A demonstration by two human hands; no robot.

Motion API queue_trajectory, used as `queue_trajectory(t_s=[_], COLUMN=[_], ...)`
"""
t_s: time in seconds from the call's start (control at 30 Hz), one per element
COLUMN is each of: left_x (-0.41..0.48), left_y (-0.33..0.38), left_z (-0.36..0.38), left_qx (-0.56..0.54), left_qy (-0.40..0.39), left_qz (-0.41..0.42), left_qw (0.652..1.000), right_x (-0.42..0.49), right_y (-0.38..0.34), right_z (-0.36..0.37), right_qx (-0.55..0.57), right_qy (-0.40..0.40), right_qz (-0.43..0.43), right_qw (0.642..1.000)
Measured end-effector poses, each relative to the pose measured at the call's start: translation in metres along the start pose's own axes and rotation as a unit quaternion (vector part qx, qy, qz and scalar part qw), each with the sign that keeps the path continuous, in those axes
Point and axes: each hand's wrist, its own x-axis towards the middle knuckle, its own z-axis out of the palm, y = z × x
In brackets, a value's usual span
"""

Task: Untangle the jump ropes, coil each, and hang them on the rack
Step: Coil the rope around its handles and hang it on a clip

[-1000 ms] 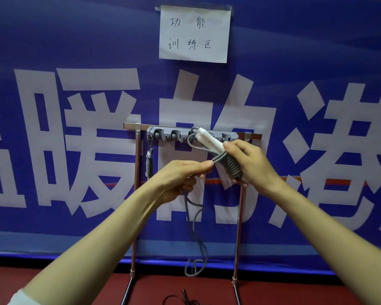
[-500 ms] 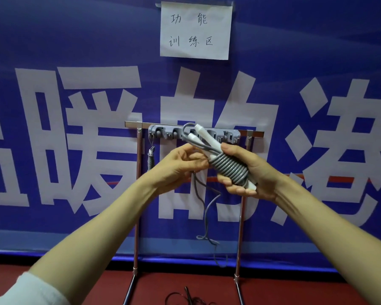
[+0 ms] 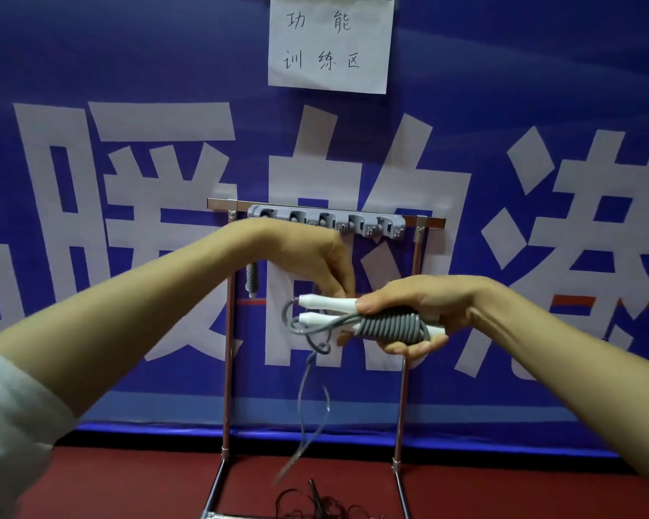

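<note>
A blue fabric banner (image 3: 128, 69) with large white characters is filling the wall, with a white paper sheet (image 3: 330, 43) of handwritten characters hanging high on it and a dark red floor (image 3: 128, 481) running below. A thin metal-tube rack (image 3: 227, 368) is standing in front of the banner, carrying a grey plastic hook strip (image 3: 326, 219) along its top bar.

The right hand (image 3: 428, 301) is clenching around the grey jump rope (image 3: 390, 325), whose cord is lying in tight turns around two white handles (image 3: 330, 303) pointing left. The bundle is being held level in front of the rack, below the hook strip. A loose grey tail (image 3: 304, 398) is dangling from it toward the floor, blurred.

The left hand (image 3: 308, 256) is hanging just above the handle tips with its fingers (image 3: 343, 282) pointing down and touching the upper handle; whether they are pinching anything cannot be told. A pale sleeve (image 3: 8, 425) is covering that upper arm.

Another coiled grey rope (image 3: 252, 279) is hanging under the strip's left end, and a dark tangled cord (image 3: 315, 503) is lying on the floor between the rack's feet.
</note>
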Motion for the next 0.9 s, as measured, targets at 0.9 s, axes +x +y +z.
queue_trajectory(t_s=[0.9], left_x=[0.012], left_y=[-0.032], left_z=[0.044], left_qx=[-0.625], left_qy=[0.055], left_qz=[-0.165], left_qw=[0.761], right_x=[0.015], right_y=[0.016], right_z=[-0.016], right_qx=[-0.798], right_qy=[0.450], right_qz=[-0.070], right_qw=[0.396])
